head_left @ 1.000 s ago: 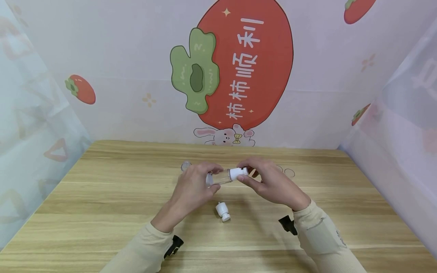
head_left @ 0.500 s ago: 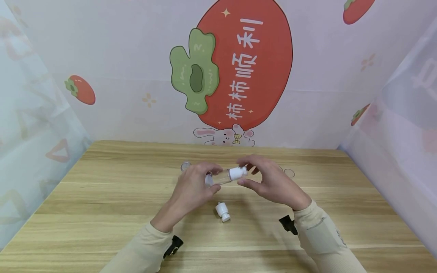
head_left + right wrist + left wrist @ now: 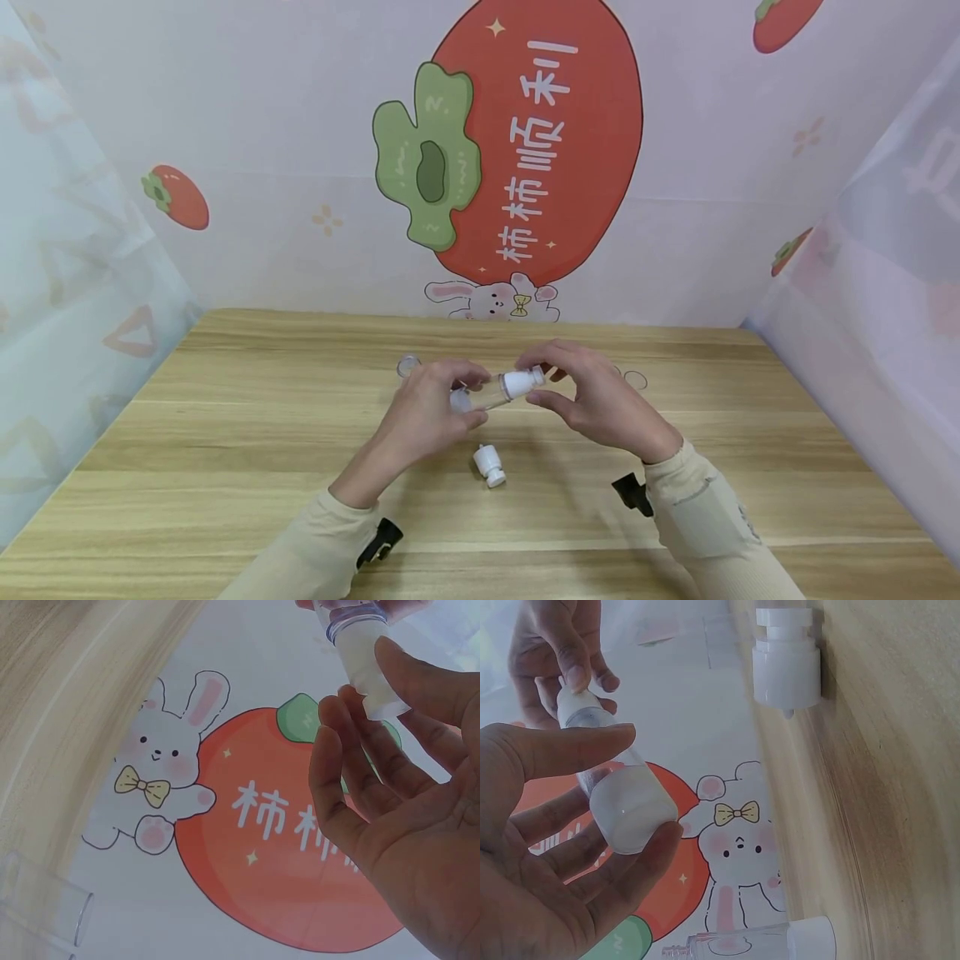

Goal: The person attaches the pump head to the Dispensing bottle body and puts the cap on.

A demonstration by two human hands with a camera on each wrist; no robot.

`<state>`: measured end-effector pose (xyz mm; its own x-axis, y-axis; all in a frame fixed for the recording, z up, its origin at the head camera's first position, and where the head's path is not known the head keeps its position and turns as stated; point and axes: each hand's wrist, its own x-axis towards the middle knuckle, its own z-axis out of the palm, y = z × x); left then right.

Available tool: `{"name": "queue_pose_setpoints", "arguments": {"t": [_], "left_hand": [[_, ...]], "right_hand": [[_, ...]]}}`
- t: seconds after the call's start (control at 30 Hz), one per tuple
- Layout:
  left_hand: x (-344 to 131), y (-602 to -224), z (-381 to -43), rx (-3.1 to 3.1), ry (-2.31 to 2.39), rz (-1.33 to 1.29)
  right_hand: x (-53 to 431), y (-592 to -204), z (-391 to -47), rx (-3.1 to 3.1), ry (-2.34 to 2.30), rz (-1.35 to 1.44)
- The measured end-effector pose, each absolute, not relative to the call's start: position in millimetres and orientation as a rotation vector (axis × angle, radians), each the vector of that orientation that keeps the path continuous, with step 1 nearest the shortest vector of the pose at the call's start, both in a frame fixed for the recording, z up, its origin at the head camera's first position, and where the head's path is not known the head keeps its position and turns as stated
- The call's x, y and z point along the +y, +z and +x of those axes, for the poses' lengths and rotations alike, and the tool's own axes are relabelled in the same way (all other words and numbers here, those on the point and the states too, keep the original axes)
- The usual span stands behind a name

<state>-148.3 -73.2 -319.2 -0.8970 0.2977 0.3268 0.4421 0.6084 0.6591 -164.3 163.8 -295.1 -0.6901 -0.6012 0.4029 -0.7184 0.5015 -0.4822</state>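
My left hand (image 3: 429,414) grips a clear bottle (image 3: 487,395) near its white base, keeping it tilted above the table. At its other end is a white pump top (image 3: 519,383). My right hand (image 3: 600,406) has its fingers curled about this top; in the right wrist view the thumb (image 3: 397,671) lies along one side of it and fingertips reach the other. In the left wrist view, the left thumb (image 3: 592,746) crosses the bottle while fingers support the white base (image 3: 634,814). A separate white pump (image 3: 490,465) lies on the table below.
Behind the left hand stands another clear bottle (image 3: 742,945) with a threaded neck, mostly hidden in the head view. Clear cylindrical covers (image 3: 49,907) stand to the right, only their rims showing from above. A printed cloth (image 3: 697,167) backs the wooden table (image 3: 225,450).
The right thumb has come away from the pump top's near side in the head view, and the fingers have shifted round it. The bottle tilts slightly more. The loose pump stays put.
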Motion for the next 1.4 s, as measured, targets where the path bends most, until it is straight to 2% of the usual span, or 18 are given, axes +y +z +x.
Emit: {"name": "queue_pose_setpoints", "arguments": {"t": [1.4], "left_hand": [[-69.9, -318.7, -145.3, -2.561, -1.046, -0.612]], "right_hand": [[162.9, -295.8, -165.5, -2.563, 0.97, 1.138]]}}
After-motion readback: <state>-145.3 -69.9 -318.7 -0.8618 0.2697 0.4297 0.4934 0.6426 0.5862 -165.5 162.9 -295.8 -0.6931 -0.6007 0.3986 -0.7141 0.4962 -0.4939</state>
